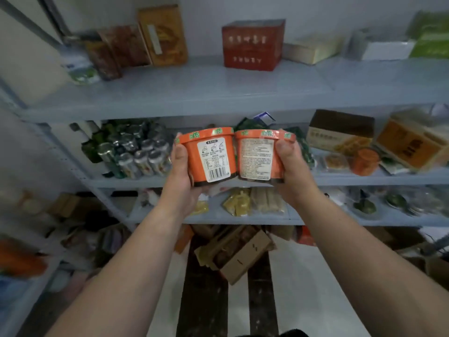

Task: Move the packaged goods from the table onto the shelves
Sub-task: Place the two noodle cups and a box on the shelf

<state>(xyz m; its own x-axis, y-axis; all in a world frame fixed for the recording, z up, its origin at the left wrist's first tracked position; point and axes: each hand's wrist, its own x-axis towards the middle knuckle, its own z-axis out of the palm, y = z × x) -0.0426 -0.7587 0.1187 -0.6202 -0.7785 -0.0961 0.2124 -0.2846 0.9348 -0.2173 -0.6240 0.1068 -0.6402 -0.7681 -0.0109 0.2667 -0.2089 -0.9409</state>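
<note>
I hold two orange instant-food cups side by side in front of the grey metal shelves. My left hand grips the left cup, whose white label with a barcode faces me. My right hand grips the right cup, which shows a white text label. Both cups are upright, touching each other, and level with the middle shelf. A third orange cup stands on that shelf to the right.
The top shelf carries a red box, an orange box and pale boxes. The middle shelf holds several cans on the left and cartons on the right. Snack packets lie lower. An open cardboard box sits on the floor.
</note>
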